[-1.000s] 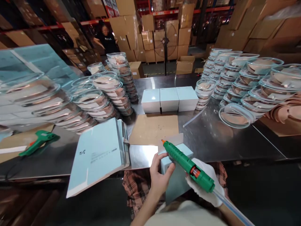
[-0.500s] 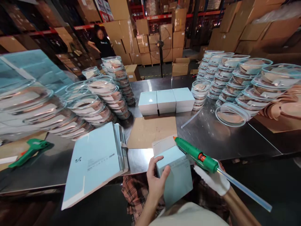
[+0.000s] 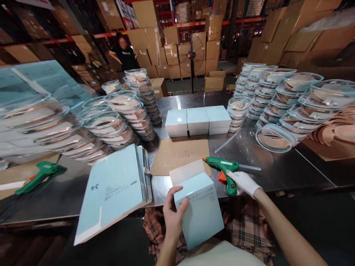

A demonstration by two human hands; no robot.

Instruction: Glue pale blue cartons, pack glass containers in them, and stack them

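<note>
My left hand (image 3: 172, 214) grips a light blue carton (image 3: 200, 210) by its left side, over my lap at the near edge of the steel table (image 3: 266, 166). The carton's top flap stands open. My right hand (image 3: 243, 182), in a white glove, holds the handle of a green glue gun (image 3: 222, 168) that rests on the table just right of the carton, its orange tip pointing left toward a brown cardboard sheet (image 3: 180, 151).
A stack of flat blue cartons (image 3: 113, 188) hangs over the table's near left edge. Three closed white boxes (image 3: 197, 120) sit mid-table. Stacks of clear round containers (image 3: 122, 114) stand left, with more such containers (image 3: 288, 99) right. A second green glue gun (image 3: 40, 176) lies far left. A person (image 3: 124, 51) stands behind.
My right hand swung the glue gun away from the carton's top and lowered it onto the table at the right. My left hand drew the carton nearer to me.
</note>
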